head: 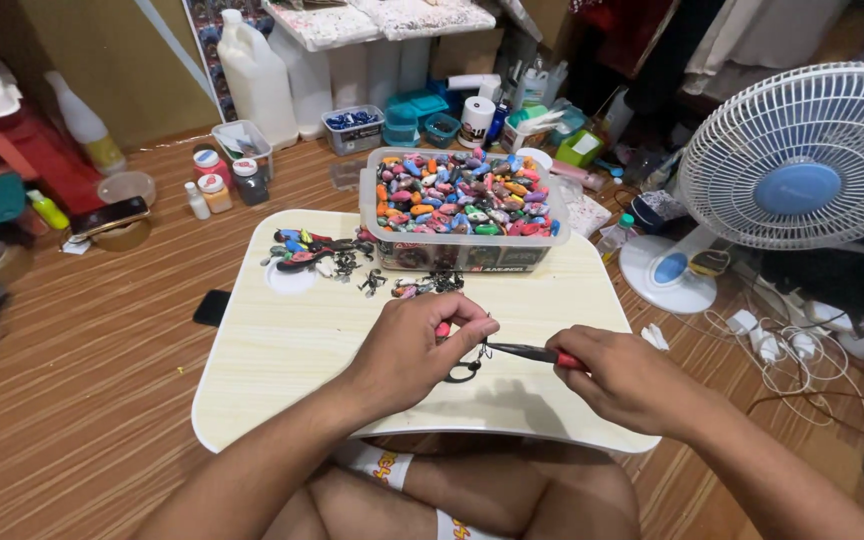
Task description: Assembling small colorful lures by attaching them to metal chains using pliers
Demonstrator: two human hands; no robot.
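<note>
Key ring [463, 372] half-hidden, pliers [527, 352] tips blurred

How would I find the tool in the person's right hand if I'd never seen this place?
Start at the pale wooden lap table with the clear tub of colourful little pieces at its far edge. Near the front edge the two hands meet; the right hand holds slim pliers pointing left toward the left hand. Their red handle and dark narrow nose set them apart from the spare pliers lying by the tub.

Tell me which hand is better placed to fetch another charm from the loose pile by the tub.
Probably the left hand: it sits nearer the loose pile, and its grip holds only a small ring piece, while the right hand holds the pliers.
</note>
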